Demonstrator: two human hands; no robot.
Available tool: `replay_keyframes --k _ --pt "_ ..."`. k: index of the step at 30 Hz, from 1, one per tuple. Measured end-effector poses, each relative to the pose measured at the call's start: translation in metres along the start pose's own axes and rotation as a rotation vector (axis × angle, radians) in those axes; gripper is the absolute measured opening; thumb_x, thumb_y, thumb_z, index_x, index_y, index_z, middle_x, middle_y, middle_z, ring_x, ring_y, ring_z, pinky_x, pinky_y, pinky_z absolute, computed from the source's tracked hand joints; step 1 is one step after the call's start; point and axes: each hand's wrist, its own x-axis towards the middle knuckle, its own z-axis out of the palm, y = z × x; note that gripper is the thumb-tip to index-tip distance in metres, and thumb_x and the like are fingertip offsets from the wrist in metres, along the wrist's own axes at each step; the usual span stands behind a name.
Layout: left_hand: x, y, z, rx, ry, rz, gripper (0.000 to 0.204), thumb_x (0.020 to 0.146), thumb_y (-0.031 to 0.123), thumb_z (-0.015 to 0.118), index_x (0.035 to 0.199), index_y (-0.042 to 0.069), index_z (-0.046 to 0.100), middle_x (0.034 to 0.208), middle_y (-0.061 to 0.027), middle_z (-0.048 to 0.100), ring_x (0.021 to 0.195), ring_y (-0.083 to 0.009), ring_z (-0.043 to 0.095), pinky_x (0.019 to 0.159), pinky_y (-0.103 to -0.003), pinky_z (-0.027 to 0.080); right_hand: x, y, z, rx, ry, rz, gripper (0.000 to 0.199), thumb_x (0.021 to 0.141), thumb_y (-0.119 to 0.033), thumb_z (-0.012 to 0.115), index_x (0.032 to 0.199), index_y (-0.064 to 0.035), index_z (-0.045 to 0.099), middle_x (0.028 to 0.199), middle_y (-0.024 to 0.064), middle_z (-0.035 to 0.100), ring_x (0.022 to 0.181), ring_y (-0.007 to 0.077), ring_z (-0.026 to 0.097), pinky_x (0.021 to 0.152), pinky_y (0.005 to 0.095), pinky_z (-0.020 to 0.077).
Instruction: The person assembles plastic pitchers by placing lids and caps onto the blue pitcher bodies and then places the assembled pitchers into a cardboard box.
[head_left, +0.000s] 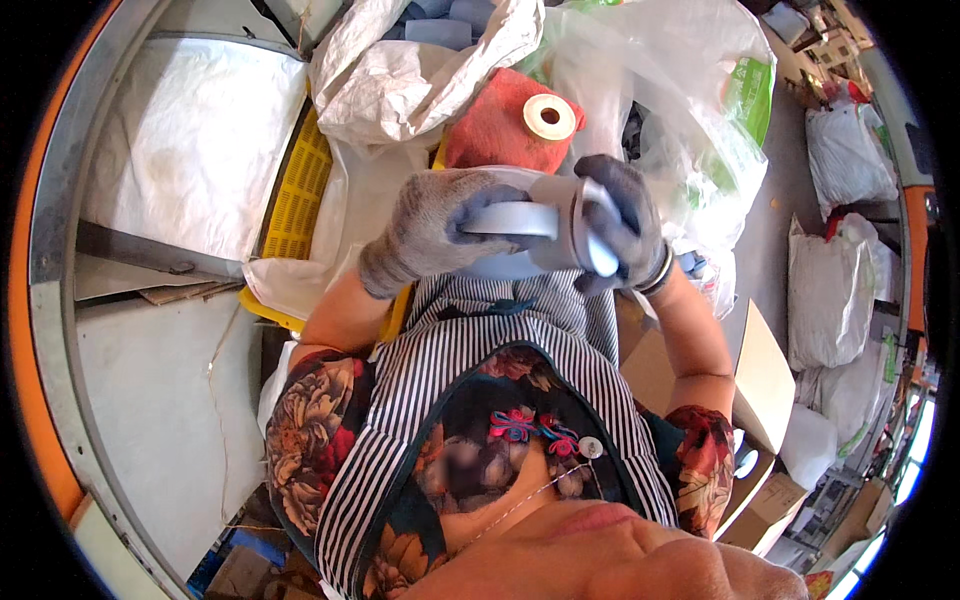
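Observation:
Both my hands wear grey knit gloves and hold a pale blue-grey plastic mug-like piece (552, 258) in front of my apron. My left hand (432, 222) grips its left side, with fingers bent around the loop handle. On the other side, my right hand (628, 222) has its fingers curled over the rim-like end. Motion blurs the piece a little, and I cannot tell whether it is one part or two fitted together. Just beyond my hands, a cream-coloured roll (535, 128) with a round hole lies on a red cloth (482, 128).
A white woven sack (375, 95) at the far side holds several blue-grey plastic pieces (438, 33). To the left stands a yellow crate (298, 190) with a white liner. Clear plastic bags (690, 110) bulge at the far right. An opened cardboard box (765, 380) sits near my right elbow.

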Motion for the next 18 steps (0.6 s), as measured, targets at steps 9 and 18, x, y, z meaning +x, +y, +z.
replay_keyframes --k 9,18 --pt "-0.004 -0.031 -0.001 -0.085 -0.112 -0.013 0.043 0.074 0.024 0.077 0.109 0.008 0.059 0.092 -0.0117 0.066 0.079 -0.0287 0.066 0.069 -0.037 0.053 0.007 -0.028 -0.004 -0.301 -0.285 -0.022 0.077 0.079 -0.044 0.068 0.136 -0.0003 0.041 0.140 0.0288 0.038 0.130 0.0468 0.037 0.107 0.0524 0.0327" --pt "-0.017 -0.009 0.062 0.379 0.112 0.182 0.046 0.071 0.028 0.079 0.107 0.006 0.060 0.080 -0.0109 0.063 0.070 -0.0284 0.063 0.063 -0.040 0.051 -0.013 -0.007 0.044 0.483 0.356 0.899 0.064 0.088 -0.028 0.064 0.137 0.0038 0.039 0.139 0.0249 0.042 0.126 0.0346 0.045 0.108 0.0390 0.0340"
